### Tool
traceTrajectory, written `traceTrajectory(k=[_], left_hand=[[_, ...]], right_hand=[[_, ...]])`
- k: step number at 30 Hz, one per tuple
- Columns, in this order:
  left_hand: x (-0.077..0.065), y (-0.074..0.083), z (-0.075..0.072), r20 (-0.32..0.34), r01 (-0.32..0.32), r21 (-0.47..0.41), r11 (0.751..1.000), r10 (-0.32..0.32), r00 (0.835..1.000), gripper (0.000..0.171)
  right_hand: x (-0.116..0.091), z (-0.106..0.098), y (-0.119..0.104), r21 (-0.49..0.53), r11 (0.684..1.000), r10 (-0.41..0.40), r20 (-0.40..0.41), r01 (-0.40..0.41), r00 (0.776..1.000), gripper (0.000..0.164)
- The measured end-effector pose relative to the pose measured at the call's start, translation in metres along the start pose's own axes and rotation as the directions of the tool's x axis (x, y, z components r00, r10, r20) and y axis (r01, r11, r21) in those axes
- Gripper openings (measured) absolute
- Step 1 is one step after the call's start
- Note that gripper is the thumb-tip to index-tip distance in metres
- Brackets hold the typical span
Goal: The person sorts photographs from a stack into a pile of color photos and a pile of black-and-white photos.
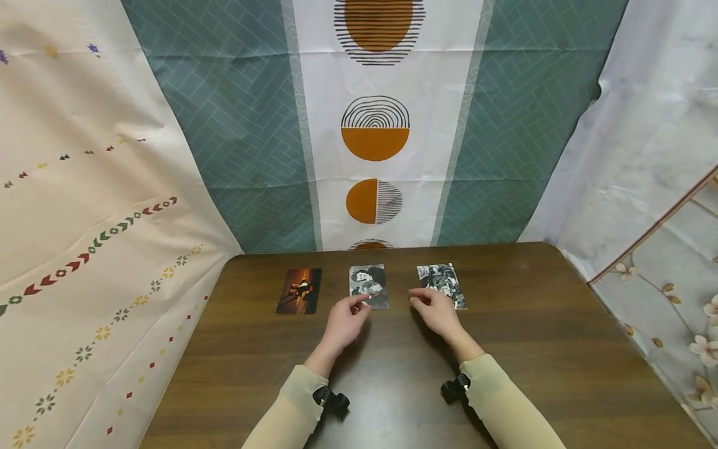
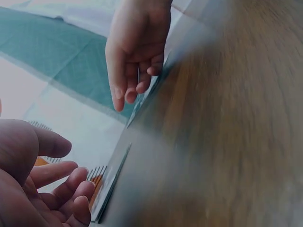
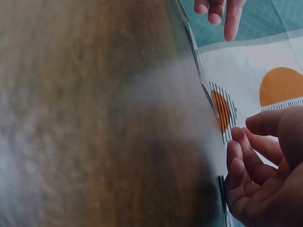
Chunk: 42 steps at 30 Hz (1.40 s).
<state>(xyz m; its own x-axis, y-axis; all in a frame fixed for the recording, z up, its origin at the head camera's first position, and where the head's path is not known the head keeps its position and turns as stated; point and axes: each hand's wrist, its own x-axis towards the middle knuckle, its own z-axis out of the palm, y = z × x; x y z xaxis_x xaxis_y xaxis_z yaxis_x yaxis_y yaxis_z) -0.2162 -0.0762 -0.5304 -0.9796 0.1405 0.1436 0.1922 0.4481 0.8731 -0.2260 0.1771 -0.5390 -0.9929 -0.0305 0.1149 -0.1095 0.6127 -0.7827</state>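
Three picture cards lie in a row near the back of the brown table (image 1: 247, 349). On the left is a dark orange card (image 1: 300, 292) with a figure on it. The middle black-and-white card (image 1: 370, 274) shows people, and the right black-and-white card (image 1: 443, 277) has a busy scene. My left hand (image 1: 346, 321) hovers at the near left edge of the middle card, its fingers loosely bent around nothing. Over the near left part of the right card is my right hand (image 1: 437, 312), also relaxed; both wrist views show bare space between thumb and fingers.
Behind the table hangs a green and white cloth (image 1: 373, 143) with orange circles. A cream patterned cloth (image 1: 84, 249) covers the left side, and a pale floral cloth (image 1: 662, 280) the right. Small black cameras (image 1: 335, 402) are strapped to both wrists.
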Motion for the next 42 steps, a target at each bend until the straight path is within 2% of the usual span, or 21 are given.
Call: traceTrajectory(k=[11,24,28,33,38,42], left_hand=[[-0.002,-0.01,-0.006,0.009,0.031,0.001,1.0,-0.031,0.999,0.03],[0.006,-0.011,-0.013,-0.044,0.063,0.017,0.998,-0.062,0.997,0.029],[0.008,-0.012,-0.014,-0.076,0.051,0.037,0.998,-0.049,0.996,0.03],[0.009,-0.016,-0.014,-0.1,0.071,0.047,0.996,-0.066,0.993,0.03],[0.013,-0.019,-0.015,-0.124,0.093,0.043,0.995,-0.087,0.988,0.03],[0.019,-0.022,-0.016,-0.15,0.112,0.074,0.991,-0.1,0.984,0.031]], right_hand=[[0.004,0.015,-0.01,-0.008,0.999,-0.036,0.026,0.036,0.999,0.026],[0.011,0.028,-0.023,0.002,0.999,-0.049,0.018,0.049,0.999,0.027],[0.012,0.034,-0.024,0.032,0.998,-0.058,0.003,0.058,0.998,0.029],[0.011,0.04,-0.024,0.042,0.999,-0.03,0.012,0.03,0.999,0.032],[0.013,0.042,-0.027,0.016,1.0,-0.025,0.021,0.024,0.999,0.036],[0.017,0.045,-0.029,-0.022,0.999,-0.025,0.014,0.026,1.0,0.038]])
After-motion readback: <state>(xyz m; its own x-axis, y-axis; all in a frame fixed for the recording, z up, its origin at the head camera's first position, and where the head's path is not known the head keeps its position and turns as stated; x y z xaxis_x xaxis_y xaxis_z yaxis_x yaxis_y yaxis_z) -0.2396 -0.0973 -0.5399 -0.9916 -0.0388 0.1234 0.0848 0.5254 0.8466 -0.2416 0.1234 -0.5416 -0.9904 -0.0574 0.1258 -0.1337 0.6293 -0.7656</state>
